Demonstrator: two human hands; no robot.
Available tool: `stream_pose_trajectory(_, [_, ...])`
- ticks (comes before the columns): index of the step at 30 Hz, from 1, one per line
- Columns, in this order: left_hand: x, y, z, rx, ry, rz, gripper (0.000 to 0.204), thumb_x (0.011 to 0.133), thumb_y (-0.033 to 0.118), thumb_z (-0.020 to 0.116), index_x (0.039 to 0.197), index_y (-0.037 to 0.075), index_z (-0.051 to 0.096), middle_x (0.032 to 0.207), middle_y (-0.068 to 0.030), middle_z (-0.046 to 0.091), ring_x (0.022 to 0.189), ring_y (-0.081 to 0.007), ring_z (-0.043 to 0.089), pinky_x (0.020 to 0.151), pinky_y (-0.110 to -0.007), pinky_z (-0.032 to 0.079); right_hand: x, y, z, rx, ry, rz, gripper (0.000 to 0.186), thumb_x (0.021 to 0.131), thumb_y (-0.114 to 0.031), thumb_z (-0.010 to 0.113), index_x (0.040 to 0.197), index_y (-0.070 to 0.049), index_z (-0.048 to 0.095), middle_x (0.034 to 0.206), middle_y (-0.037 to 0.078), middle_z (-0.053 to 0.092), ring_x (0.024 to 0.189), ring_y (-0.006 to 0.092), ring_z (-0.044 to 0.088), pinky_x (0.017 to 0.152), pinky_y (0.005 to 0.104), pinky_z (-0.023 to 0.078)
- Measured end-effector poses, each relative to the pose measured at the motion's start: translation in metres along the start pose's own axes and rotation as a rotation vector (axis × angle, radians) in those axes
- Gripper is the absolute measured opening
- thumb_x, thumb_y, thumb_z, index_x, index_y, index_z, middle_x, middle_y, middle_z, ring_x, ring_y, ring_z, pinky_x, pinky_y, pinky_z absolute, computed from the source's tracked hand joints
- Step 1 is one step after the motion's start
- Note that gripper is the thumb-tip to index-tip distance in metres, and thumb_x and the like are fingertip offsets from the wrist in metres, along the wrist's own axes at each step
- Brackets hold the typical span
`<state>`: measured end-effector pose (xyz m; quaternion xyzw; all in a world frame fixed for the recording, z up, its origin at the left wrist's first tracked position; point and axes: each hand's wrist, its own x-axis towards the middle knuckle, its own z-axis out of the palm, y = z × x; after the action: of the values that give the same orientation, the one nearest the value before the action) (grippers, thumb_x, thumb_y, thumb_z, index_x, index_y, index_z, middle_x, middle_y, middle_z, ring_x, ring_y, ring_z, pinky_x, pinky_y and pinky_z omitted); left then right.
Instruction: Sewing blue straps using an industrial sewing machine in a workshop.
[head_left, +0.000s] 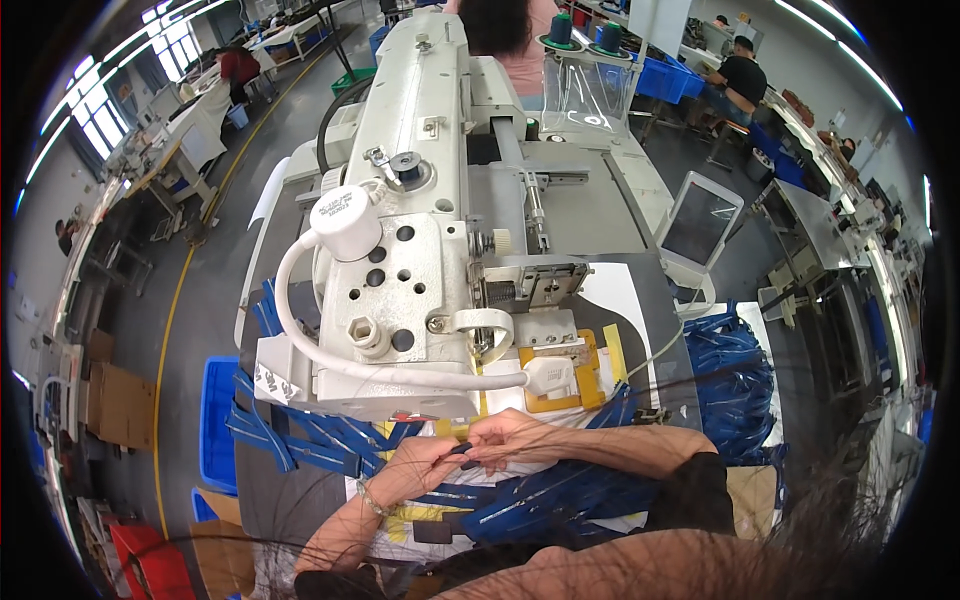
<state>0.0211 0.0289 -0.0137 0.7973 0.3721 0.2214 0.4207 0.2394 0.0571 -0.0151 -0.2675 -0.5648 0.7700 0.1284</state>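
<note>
My left hand (412,468) and my right hand (508,440) meet in front of the sewing machine head (400,300), fingers pinched together. Between them is a small dark piece (463,449), mostly covered by the fingers; it looks like fabric or strap. Just under my wrists lie blue straps (545,500) with a pale stripe. A dark flat tab (433,531) sits at the near end of these straps. More blue straps (325,435) spread left of my left hand. Beyond my right hand is a yellow clamp frame (545,404) beneath the machine.
A heap of blue straps (730,375) rests at the right. Behind it stands a screen (703,218) on the machine table. A white hose (350,372) curves across the machine front. At the left are a blue bin (216,425) and cardboard box (120,408). Other people work farther back.
</note>
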Motion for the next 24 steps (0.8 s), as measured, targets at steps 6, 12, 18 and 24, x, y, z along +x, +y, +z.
stream_pose_trajectory(6, [0.001, 0.007, -0.002, -0.005, -0.058, -0.085, 0.015, 0.081, 0.017, 0.065, 0.086, 0.003, 0.06, 0.063, -0.0118, 0.052, 0.053, -0.0243, 0.046, 0.052, -0.029, 0.04, 0.002, 0.005, 0.004, -0.032, 0.112, -0.056, 0.019, 0.091, -0.021, 0.055, 0.082, -0.004, 0.052, 0.066, 0.004, 0.06, 0.058, 0.01, 0.062, 0.05, 0.0219, 0.048])
stream_pose_trajectory(12, [0.002, 0.017, 0.003, -0.116, 0.078, -0.163, 0.014, 0.083, 0.012, 0.06, 0.084, -0.002, 0.059, 0.06, -0.0079, 0.052, 0.052, -0.0139, 0.047, 0.05, -0.025, 0.039, 0.008, 0.022, 0.003, 0.162, 0.079, -0.148, 0.018, 0.091, -0.02, 0.053, 0.094, -0.005, 0.045, 0.075, 0.006, 0.06, 0.066, 0.0133, 0.064, 0.054, 0.0226, 0.05])
stream_pose_trajectory(18, [-0.005, 0.001, 0.011, -0.06, 0.158, -0.227, 0.019, 0.085, 0.017, 0.058, 0.077, 0.0, 0.053, 0.057, -0.0076, 0.048, 0.049, -0.0164, 0.041, 0.048, -0.03, 0.036, 0.013, 0.028, 0.007, 0.13, 0.138, -0.264, 0.015, 0.09, -0.015, 0.052, 0.088, -0.003, 0.043, 0.07, 0.007, 0.059, 0.062, 0.0169, 0.065, 0.052, 0.0251, 0.052])
stream_pose_trajectory(24, [0.008, -0.019, 0.022, 0.125, 0.219, -0.08, 0.017, 0.086, 0.016, 0.056, 0.079, 0.0, 0.054, 0.058, -0.0096, 0.051, 0.05, -0.0206, 0.044, 0.049, -0.032, 0.038, 0.014, 0.028, 0.005, 0.205, 0.171, -0.31, 0.018, 0.088, -0.018, 0.053, 0.088, 0.0, 0.049, 0.067, 0.011, 0.062, 0.055, 0.0172, 0.064, 0.045, 0.0261, 0.051])
